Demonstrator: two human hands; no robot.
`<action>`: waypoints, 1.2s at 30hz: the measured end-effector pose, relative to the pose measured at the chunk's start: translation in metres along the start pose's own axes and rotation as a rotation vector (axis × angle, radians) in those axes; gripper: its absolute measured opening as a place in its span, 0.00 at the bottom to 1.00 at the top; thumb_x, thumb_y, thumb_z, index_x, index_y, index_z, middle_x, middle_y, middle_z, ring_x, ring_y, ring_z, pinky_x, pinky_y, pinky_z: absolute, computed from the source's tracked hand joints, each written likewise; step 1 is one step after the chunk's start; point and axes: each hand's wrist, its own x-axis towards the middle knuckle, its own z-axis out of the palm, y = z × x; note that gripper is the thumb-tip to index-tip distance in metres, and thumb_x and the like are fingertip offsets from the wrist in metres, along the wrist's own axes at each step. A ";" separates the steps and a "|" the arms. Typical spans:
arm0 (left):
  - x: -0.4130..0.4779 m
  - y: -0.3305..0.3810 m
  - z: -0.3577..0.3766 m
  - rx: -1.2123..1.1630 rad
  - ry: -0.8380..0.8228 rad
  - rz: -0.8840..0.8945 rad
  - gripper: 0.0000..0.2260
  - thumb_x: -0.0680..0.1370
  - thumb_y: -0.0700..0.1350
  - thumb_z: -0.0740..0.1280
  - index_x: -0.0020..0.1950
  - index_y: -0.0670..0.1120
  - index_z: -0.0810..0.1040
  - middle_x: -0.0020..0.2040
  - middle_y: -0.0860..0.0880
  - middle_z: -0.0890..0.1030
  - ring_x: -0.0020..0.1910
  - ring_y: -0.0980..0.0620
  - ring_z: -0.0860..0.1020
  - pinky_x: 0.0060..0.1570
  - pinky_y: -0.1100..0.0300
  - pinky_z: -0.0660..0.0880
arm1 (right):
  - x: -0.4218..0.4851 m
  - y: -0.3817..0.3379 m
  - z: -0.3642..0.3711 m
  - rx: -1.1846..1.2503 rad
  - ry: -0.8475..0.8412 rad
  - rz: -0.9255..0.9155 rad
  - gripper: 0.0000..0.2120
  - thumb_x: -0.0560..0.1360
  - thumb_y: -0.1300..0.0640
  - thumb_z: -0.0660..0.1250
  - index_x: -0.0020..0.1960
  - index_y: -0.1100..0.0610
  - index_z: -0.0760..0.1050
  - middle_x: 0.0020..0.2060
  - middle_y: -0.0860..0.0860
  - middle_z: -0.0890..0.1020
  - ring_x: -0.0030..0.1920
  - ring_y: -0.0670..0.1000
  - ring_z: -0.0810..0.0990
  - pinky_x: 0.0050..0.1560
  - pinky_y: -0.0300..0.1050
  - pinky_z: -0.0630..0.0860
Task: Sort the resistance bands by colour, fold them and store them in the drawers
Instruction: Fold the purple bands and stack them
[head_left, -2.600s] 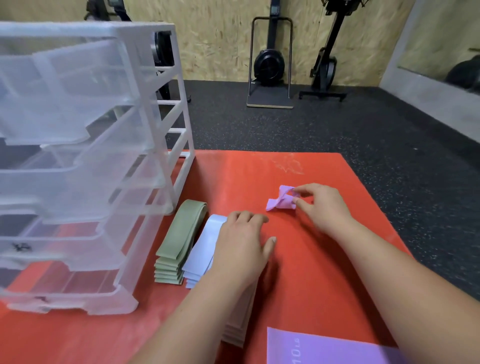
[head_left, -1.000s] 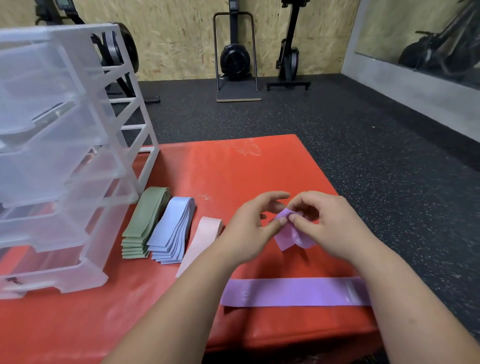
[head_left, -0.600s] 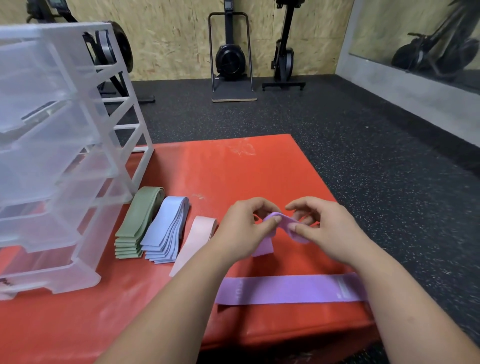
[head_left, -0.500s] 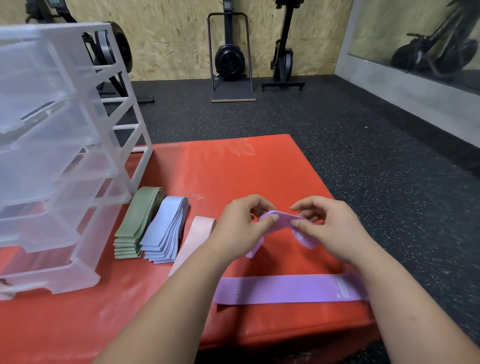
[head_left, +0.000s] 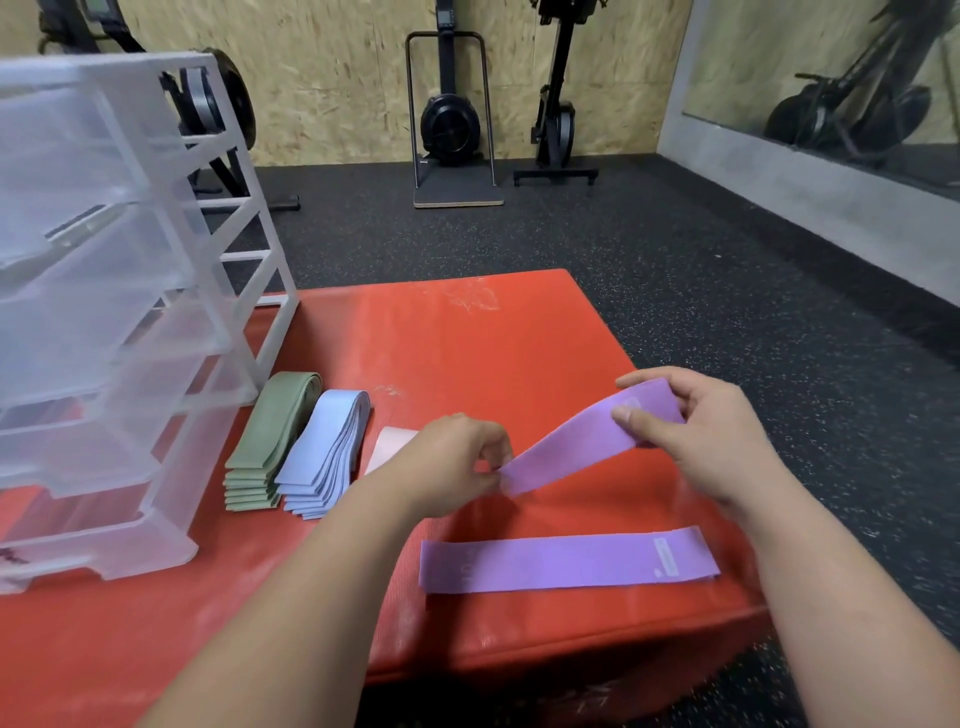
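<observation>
A purple band (head_left: 576, 441) is stretched out flat in the air between my hands, above the red mat (head_left: 457, 353). My left hand (head_left: 457, 462) pinches its near-left end; my right hand (head_left: 696, 431) pinches its far-right end by the label. A second purple band (head_left: 566, 561) lies flat on the mat near its front edge. Left of my hands lie a stack of green bands (head_left: 270, 441), a stack of blue bands (head_left: 324, 457) and pink bands (head_left: 387, 447), mostly hidden behind my left forearm. A clear plastic drawer unit (head_left: 104, 312) stands at the left with its drawers pulled out.
The mat sits on a dark speckled rubber floor (head_left: 727, 291). Exercise machines (head_left: 452, 114) stand against the chipboard back wall. A mirror (head_left: 841, 83) runs along the right wall.
The crumpled purple band that my right hand picked up has been untwisted and pulled out straight between both hands. My right hand has moved to the right and a little up.
</observation>
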 end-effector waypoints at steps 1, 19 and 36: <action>-0.002 -0.001 0.000 0.018 -0.003 -0.005 0.05 0.75 0.49 0.76 0.47 0.55 0.82 0.42 0.60 0.82 0.47 0.52 0.79 0.47 0.55 0.72 | -0.003 -0.001 -0.003 0.043 0.043 0.003 0.13 0.74 0.58 0.79 0.56 0.47 0.85 0.43 0.52 0.88 0.42 0.52 0.86 0.49 0.50 0.84; -0.058 -0.007 -0.012 -0.306 0.172 -0.149 0.06 0.79 0.50 0.75 0.41 0.55 0.83 0.37 0.55 0.82 0.35 0.55 0.76 0.41 0.51 0.76 | -0.053 0.038 -0.051 0.171 0.266 0.263 0.11 0.75 0.62 0.78 0.56 0.54 0.84 0.45 0.56 0.89 0.41 0.51 0.85 0.43 0.47 0.82; -0.109 0.004 0.006 0.000 0.216 -0.332 0.08 0.76 0.46 0.72 0.54 0.53 0.81 0.41 0.56 0.83 0.45 0.50 0.81 0.47 0.54 0.78 | -0.085 0.068 -0.035 -0.477 0.145 0.216 0.12 0.69 0.54 0.82 0.50 0.46 0.84 0.38 0.45 0.85 0.41 0.45 0.84 0.43 0.37 0.73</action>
